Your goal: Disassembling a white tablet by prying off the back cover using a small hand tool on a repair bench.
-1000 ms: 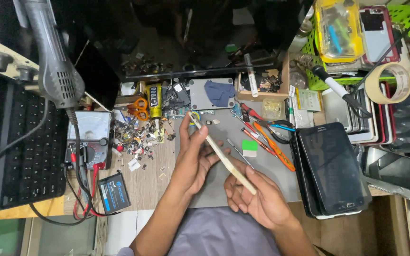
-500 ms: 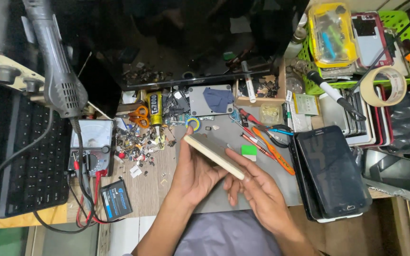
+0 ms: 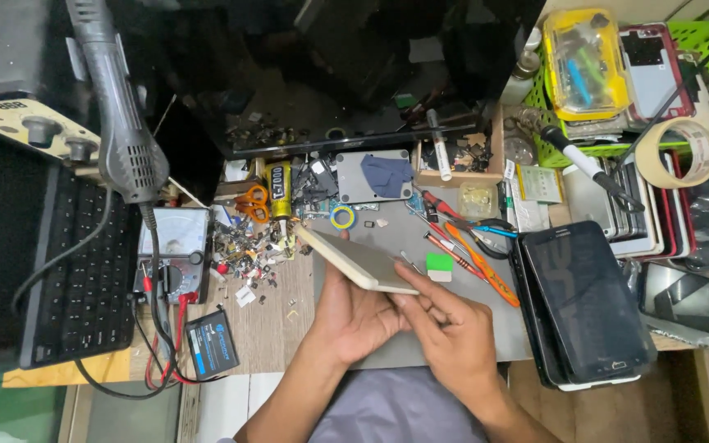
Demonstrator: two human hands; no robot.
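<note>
In the head view, our left hand [image 3: 354, 316] supports a thin beige phone [image 3: 354, 258] from below, fingers curled around it, above the grey mat [image 3: 453, 324]. Our right hand [image 3: 453, 328] pinches its near edge. It seems light, stiff, smooth and fragile; we judge the side edges the safest hold.

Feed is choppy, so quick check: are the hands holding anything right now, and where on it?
Yes: a flat beige phone, tilted. The left hand supports it from underneath near its lower end; the right hand fingertips touch its lower right edge.
</note>
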